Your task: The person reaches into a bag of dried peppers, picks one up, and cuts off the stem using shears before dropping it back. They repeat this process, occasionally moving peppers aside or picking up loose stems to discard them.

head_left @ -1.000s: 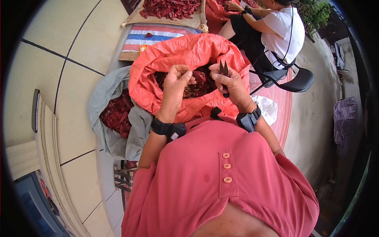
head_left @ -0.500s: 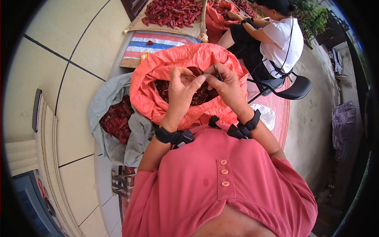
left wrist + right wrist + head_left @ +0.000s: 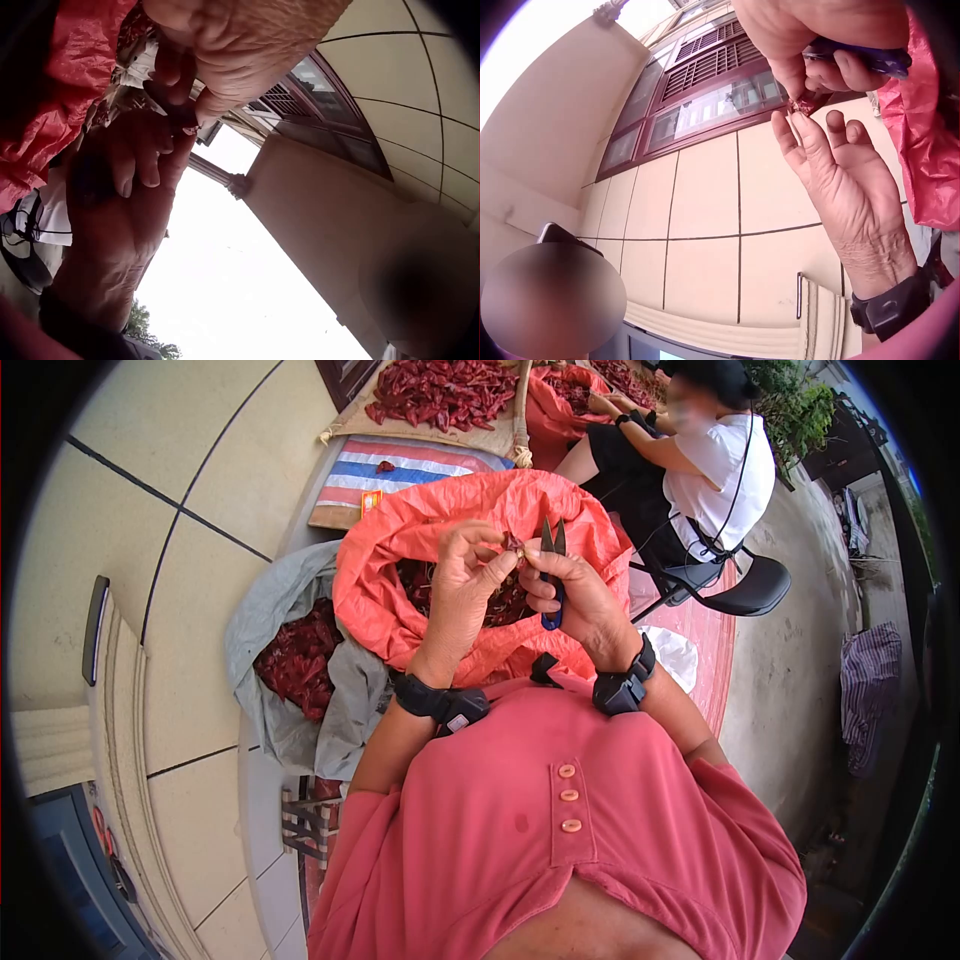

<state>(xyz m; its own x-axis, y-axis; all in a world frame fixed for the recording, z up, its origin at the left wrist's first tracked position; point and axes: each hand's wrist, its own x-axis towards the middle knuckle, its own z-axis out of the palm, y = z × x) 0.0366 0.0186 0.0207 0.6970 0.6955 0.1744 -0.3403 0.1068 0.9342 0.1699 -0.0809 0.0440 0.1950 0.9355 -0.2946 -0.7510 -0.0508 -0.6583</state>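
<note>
My left hand (image 3: 455, 595) pinches a dried red chili (image 3: 513, 542) between thumb and index finger, above the mouth of a red woven sack (image 3: 385, 515). Beside it, my right hand (image 3: 590, 605) holds small scissors (image 3: 553, 565) with dark blades pointing up and away and a blue handle in the palm. Its thumb and index fingertips meet the same chili. In the right wrist view both hands' fingertips come together at the chili (image 3: 810, 103), and the blue scissors handle (image 3: 889, 60) shows under the curled fingers. Chilies and stem bits inside the sack are partly hidden behind the hands.
A grey sack (image 3: 245, 595) of dried chilies (image 3: 300, 660) stands to the left. Beyond the red sack lie a striped cloth (image 3: 400, 465) and a heap of chilies (image 3: 440, 390). Another person (image 3: 720, 480) sits on a black chair (image 3: 755, 585) at the upper right.
A second ago the hands were apart, the left one holding the chili. They have come together at it, and the scissors blades, turned out of sight half a second ago, show again.
</note>
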